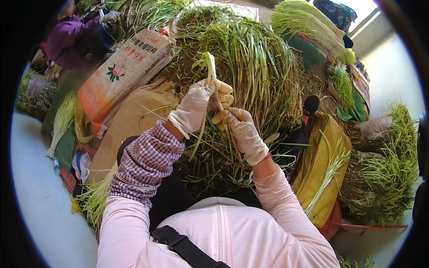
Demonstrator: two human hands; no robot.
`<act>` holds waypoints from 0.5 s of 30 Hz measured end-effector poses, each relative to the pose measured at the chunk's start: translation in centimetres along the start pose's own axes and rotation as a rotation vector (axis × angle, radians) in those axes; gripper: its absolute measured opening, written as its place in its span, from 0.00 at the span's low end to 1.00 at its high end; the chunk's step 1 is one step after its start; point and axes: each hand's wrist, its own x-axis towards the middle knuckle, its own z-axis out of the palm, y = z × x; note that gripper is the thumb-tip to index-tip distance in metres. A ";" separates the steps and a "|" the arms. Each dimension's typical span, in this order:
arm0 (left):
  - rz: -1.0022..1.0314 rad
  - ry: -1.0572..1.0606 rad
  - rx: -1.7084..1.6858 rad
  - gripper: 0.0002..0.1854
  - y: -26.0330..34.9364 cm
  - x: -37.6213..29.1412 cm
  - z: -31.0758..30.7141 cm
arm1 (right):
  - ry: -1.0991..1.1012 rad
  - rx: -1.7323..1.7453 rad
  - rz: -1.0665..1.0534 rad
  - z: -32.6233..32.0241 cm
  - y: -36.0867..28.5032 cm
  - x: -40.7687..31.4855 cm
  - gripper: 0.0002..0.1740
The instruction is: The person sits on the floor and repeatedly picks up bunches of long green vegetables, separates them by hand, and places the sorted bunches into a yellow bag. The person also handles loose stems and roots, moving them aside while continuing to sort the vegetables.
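My left hand (pixel 197 104), in a whitish glove, grips a few pale leafy stalks (pixel 211 67) whose folded green tops rise above the fingers. Close below it on the right, my right hand (pixel 239 129), in a dirtier glove, pinches a thin strand or peeled leaf (pixel 220 102) running down from the stalks. Loose stalk ends hang beneath both hands. Behind them lies a large heap of long green leafy plants (pixel 251 63) with brownish lower parts. Cut leaves and debris (pixel 207 167) are piled between my arms and my body.
On the left stand a printed sack (pixel 124 73) and a tan sheet (pixel 137 114). A yellow sack (pixel 305 174) at right bears a small pale bundle (pixel 328 174), near more plants (pixel 385 167). Tied pale bundles (pixel 305 23) lie upper right. A person in purple (pixel 67 40) works upper left.
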 end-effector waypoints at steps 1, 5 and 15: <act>-0.001 0.017 -0.048 0.17 -0.1 0.0 0.2 | 0.038 -0.022 0.011 -0.1 0.1 -0.5 0.17; 0.033 0.083 -0.049 0.17 0.0 0.4 0.0 | 0.086 -0.119 0.049 -0.8 0.8 -3.5 0.19; 0.274 0.446 -0.377 0.22 8.0 3.4 -5.3 | 0.187 -0.328 0.274 -5.1 4.2 -13.1 0.18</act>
